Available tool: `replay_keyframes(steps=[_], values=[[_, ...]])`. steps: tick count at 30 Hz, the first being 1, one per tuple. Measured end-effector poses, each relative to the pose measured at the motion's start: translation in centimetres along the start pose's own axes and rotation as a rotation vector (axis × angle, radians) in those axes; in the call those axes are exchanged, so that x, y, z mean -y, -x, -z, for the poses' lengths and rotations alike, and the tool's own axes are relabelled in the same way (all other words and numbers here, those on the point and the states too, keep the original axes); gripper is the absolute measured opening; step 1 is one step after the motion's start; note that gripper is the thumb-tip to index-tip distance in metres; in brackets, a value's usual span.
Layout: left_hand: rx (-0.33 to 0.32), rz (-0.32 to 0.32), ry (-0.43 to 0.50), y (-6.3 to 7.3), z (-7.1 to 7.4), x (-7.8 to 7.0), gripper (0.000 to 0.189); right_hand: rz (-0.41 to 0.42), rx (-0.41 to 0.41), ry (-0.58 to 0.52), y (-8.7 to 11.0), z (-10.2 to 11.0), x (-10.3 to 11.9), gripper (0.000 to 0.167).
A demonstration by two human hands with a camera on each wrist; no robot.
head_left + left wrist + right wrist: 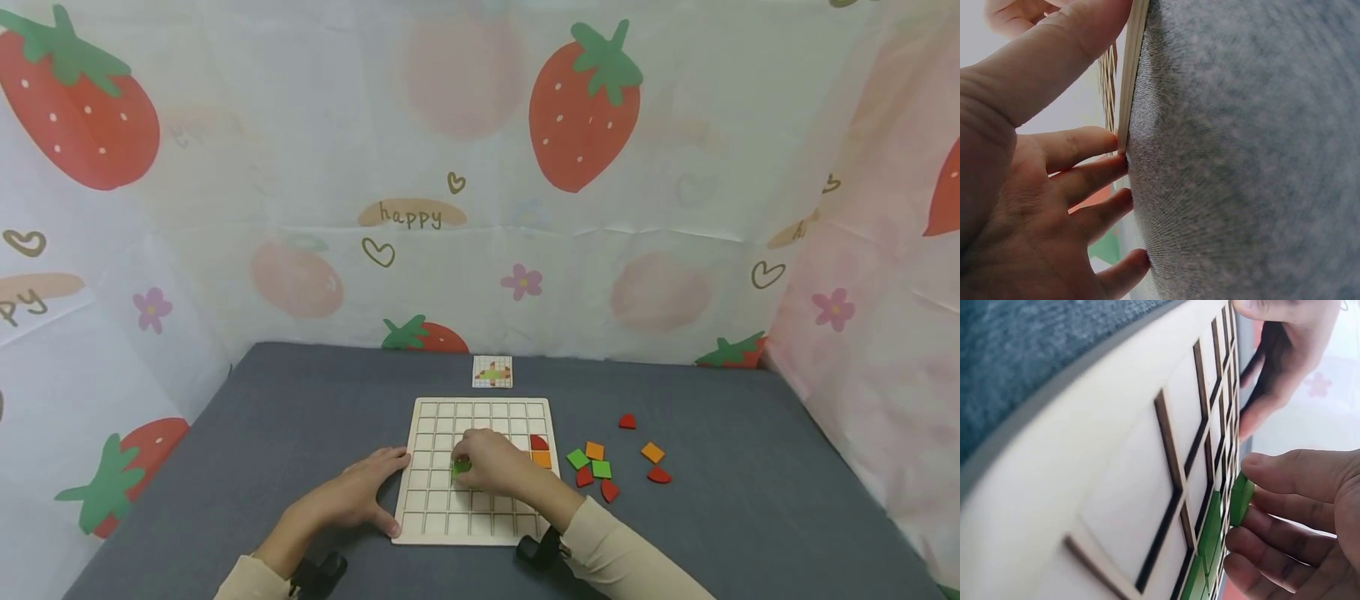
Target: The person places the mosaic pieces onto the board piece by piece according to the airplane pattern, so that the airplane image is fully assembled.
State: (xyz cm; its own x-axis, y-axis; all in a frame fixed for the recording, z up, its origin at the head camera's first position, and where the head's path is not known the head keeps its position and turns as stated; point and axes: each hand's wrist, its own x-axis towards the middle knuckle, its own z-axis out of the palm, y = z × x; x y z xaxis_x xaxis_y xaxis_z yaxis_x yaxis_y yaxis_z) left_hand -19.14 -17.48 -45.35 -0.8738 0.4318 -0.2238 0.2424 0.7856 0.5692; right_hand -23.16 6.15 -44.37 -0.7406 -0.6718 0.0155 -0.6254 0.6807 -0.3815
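A pale wooden grid board point(438, 525) lies on the table. My right hand point(495, 462) is over its middle, pinching a green tile point(1241, 499) between thumb and fingers, close above the grid. Two green tiles point(1210, 537) sit in neighbouring cells below it; in the head view my hand hides most of this area. At the board's right side, a red rounded piece point(538, 442) sits in a cell directly above an orange square point(541, 459). My left hand point(356, 492) has its fingers spread, with fingertips and thumb at the board's left edge.
Right of the board lie loose tiles: green squares point(602, 469), orange squares point(652, 452) and several red rounded pieces point(627, 422). Behind the board is a small card point(492, 372) printed with a coloured grid pattern. A strawberry-print curtain point(495, 283) rises behind the grey table point(720, 533).
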Motion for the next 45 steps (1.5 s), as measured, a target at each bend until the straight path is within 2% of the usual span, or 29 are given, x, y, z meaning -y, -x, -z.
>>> replay_keyframes(steps=[5,16,45], values=[[0.001,-0.002,-0.003,0.07,-0.03,-0.01,0.102,0.024,0.003,0.034,-0.07,-0.51,0.01,0.01],[0.007,0.001,-0.022,-0.03,0.04,-0.04,0.102,0.063,-0.007,0.125,-0.08,-0.83,0.08,0.011],[0.008,-0.006,-0.018,0.06,0.1,0.11,0.101,0.056,-0.009,0.106,-0.12,-0.82,-0.06,0.011]])
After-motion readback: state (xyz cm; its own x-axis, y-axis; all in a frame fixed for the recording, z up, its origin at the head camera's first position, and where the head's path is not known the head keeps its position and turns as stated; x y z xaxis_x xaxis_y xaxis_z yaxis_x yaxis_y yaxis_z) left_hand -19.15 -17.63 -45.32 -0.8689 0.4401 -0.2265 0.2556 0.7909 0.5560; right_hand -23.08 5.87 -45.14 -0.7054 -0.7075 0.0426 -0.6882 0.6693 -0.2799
